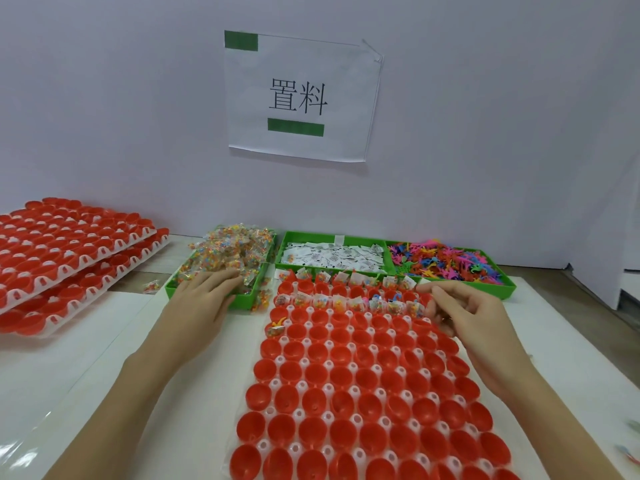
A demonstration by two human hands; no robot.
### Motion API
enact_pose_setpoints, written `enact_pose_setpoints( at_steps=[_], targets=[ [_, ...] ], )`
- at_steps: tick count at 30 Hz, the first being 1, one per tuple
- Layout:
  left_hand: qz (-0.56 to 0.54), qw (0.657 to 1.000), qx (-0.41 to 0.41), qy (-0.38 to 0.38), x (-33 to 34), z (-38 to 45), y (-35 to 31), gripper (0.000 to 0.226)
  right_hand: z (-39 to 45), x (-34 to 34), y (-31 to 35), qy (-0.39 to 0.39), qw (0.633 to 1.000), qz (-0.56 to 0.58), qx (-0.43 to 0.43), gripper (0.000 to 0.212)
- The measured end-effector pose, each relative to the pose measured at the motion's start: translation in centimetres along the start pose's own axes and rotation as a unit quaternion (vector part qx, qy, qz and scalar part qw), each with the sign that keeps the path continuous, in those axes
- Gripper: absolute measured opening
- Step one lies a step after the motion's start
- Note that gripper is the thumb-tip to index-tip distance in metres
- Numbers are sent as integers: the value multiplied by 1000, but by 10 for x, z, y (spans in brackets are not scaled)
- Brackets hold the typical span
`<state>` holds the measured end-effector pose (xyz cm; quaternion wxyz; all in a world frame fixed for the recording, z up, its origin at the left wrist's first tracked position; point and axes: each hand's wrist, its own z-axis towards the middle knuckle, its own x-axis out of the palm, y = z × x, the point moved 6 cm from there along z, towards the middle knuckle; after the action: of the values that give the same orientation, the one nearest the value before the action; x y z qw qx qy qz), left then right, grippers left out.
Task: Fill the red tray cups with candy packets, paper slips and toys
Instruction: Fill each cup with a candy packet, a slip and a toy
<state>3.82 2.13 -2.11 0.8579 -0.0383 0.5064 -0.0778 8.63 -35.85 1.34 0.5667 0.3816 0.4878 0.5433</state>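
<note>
The red tray (346, 386) of round cups lies in front of me on white paper. Its two far rows hold candy packets, paper slips and toys, and one cup (276, 328) at the left of the third row holds a packet and a yellow toy. My left hand (204, 301) reaches flat over the candy packets (225, 251) in the left green bin, fingers straight and touching them. My right hand (460, 315) hovers over the right end of the filled rows, its fingers curled around what look like small toys, barely visible.
A green bin of paper slips (329, 258) and a green bin of coloured toys (446, 263) stand behind the tray. Stacked red trays (69, 244) sit at the far left. One loose packet (151, 286) lies on the table. A paper sign (301, 95) hangs on the wall.
</note>
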Motion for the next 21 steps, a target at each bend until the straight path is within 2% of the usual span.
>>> enact_pose_setpoints(
  at_steps=[6, 13, 21],
  targets=[
    [-6, 997, 44, -68, -9, 3, -7, 11, -3, -5, 0, -26, 1000, -4, -1, 26],
    [-43, 992, 48, -105, -15, 3, -5, 22, -3, -16, -2, -63, 998, 15, 15, 24],
    [-56, 984, 32, -164, -30, -1, -9, 18, -1, -18, -6, -60, 998, 15, 21, 25]
  ],
)
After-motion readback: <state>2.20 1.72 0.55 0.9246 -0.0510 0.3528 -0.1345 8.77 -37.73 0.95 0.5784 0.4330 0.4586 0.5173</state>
